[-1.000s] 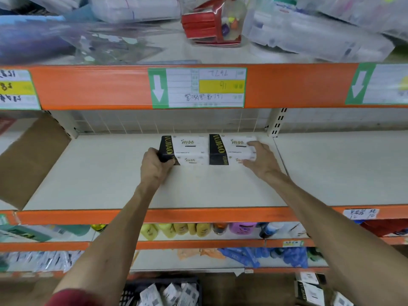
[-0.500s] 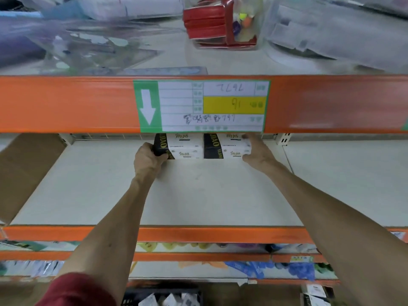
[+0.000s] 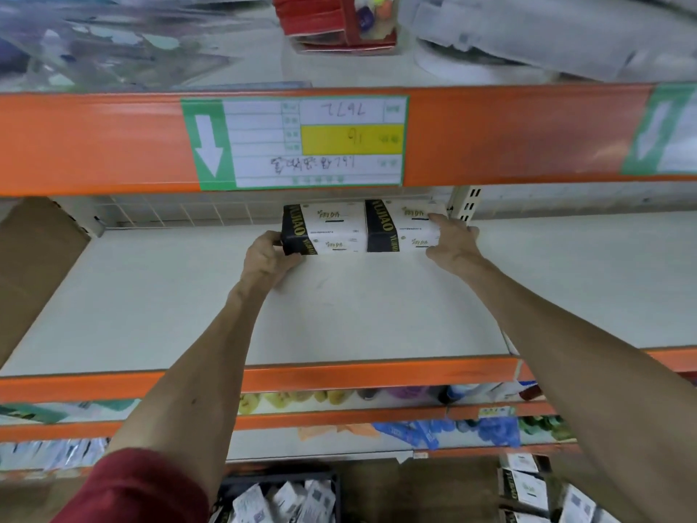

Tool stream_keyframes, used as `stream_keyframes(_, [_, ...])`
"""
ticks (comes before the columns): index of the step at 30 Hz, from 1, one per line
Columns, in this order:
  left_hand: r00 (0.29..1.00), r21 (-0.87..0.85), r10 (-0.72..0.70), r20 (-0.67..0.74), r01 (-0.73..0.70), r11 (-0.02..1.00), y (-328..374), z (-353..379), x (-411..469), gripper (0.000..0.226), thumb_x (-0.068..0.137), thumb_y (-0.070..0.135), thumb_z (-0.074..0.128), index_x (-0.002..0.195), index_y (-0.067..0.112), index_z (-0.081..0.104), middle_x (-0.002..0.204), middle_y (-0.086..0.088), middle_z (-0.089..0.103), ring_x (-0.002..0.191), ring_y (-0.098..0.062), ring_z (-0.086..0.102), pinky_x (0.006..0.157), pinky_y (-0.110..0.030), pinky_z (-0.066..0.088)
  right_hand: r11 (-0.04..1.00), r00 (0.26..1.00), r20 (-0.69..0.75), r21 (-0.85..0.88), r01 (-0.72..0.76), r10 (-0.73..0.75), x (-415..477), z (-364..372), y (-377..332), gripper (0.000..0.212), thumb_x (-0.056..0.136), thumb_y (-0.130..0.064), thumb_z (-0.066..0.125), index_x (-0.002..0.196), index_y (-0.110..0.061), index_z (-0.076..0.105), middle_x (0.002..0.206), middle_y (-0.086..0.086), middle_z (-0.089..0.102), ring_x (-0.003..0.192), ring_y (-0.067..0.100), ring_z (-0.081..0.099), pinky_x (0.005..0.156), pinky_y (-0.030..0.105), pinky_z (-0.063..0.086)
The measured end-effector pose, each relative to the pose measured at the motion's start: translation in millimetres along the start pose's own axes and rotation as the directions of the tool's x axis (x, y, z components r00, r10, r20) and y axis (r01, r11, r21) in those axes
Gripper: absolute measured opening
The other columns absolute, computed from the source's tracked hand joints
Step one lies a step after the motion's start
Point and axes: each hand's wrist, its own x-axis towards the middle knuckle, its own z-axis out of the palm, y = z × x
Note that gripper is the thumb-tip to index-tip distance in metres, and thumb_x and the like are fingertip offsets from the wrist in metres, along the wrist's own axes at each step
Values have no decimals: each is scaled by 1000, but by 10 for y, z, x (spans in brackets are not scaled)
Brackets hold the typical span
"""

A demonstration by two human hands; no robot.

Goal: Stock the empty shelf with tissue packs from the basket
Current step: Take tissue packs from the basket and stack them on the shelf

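Two white tissue packs with black ends stand side by side at the back of the pale shelf (image 3: 339,315). My left hand (image 3: 266,258) grips the black left end of the left tissue pack (image 3: 328,230). My right hand (image 3: 452,245) holds the right end of the right tissue pack (image 3: 403,228), fingers on top and thumb at the front. A dark basket (image 3: 332,481) with more white packs sits on the floor below, partly behind my left arm.
An orange beam with a green-and-white price label (image 3: 294,143) hangs just above the packs. A brown cardboard panel (image 3: 34,258) leans at the shelf's left end. A perforated upright (image 3: 465,205) stands behind the right pack. More tissue packs (image 3: 528,488) lie at the lower right.
Both hands have pushed the two packs further back to the rear of the shelf. The view has shifted, so the upper beam now sits lower over them.
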Motion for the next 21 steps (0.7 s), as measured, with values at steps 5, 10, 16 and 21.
stream_keyframes(5, [997,-19,4,82,-3,1000,99,230,9,41,78,13,75,117,12,61,105,-6,65,90,-24,62,71,-24,45,991,994,-24,-68,-112,110,-65,-35,151,76,88,1,46,150,-35,21,145,12,30,126,36,26,100,47,42])
stream_keyframes(10, [988,122,-81,131,64,990,184,268,-15,60,61,34,76,118,26,58,111,-7,64,100,-30,63,70,-32,55,983,984,-1,-53,-176,176,-131,-156,51,79,89,-1,48,151,-36,15,153,15,20,132,38,23,103,49,40])
stream_keyframes(16, [994,274,-99,-43,106,956,183,382,-404,78,75,25,76,136,3,33,140,-21,33,129,-38,38,106,-46,37,1000,975,-224,-25,-7,1,-662,-37,70,72,88,-2,50,151,-23,20,154,19,19,133,37,27,106,43,36])
stream_keyframes(21, [998,377,56,22,-60,924,4,237,-911,59,85,31,67,131,2,44,130,-19,44,118,-36,44,95,-41,41,998,985,-167,-59,37,-46,-1265,33,68,65,89,-6,49,149,-15,25,147,20,29,128,36,32,105,41,33])
